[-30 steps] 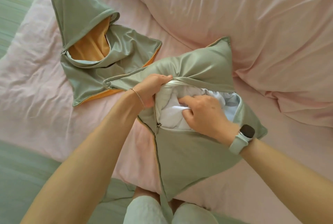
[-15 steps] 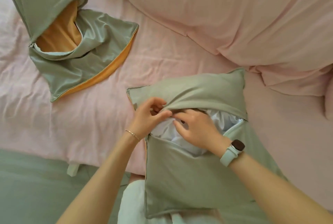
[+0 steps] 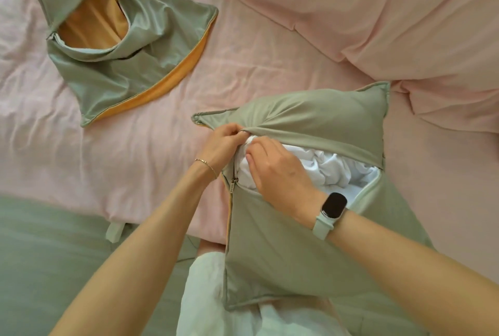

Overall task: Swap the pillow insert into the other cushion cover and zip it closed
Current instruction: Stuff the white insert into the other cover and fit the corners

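Both forearms are bare, with no sleeves seen. A thin gold chain bracelet is worn on the left wrist. A smartwatch with a black rectangular face and pale mint-green strap is worn on the right wrist. White trousers are seen below.

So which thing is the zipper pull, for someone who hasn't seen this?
Start at the green cushion cover under both hands. Follow its left edge to just below the white insert. The zipper pull is the small grey tab hanging there, the only metal-looking piece.
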Action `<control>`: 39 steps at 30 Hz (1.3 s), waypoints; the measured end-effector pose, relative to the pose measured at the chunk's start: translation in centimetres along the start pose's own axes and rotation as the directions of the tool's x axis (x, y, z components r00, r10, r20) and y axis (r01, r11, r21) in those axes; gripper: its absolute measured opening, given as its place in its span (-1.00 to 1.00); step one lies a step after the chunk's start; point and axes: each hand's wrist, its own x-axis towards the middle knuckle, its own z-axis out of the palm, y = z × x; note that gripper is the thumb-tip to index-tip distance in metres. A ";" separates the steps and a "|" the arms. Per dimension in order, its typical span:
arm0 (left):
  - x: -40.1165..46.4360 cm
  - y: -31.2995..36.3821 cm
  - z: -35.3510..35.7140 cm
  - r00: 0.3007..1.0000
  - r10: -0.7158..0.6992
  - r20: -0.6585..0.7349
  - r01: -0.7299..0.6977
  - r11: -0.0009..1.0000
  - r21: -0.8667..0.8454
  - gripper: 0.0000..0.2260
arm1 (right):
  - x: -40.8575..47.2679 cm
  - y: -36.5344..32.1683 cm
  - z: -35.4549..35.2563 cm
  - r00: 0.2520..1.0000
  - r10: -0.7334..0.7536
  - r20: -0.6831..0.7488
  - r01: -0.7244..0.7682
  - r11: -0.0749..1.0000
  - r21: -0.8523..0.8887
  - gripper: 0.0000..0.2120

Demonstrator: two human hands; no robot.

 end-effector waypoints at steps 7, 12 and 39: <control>-0.3 0.4 0.3 0.997 0.052 -0.056 -0.049 0.997 0.052 -0.81 | -0.4 1.2 0.7 0.972 0.185 0.144 -0.121 0.922 -0.367 -0.76; 0.2 1.2 1.0 0.949 0.204 -0.240 -0.115 0.934 0.338 -0.88 | 0.2 2.0 -0.5 0.983 0.069 0.171 -0.023 0.967 -0.255 -0.94; 0.4 2.4 2.5 0.992 0.022 -0.128 -0.013 0.997 0.074 -0.84 | 0.0 2.9 -0.7 0.996 0.021 0.085 -0.002 0.974 -0.226 -0.70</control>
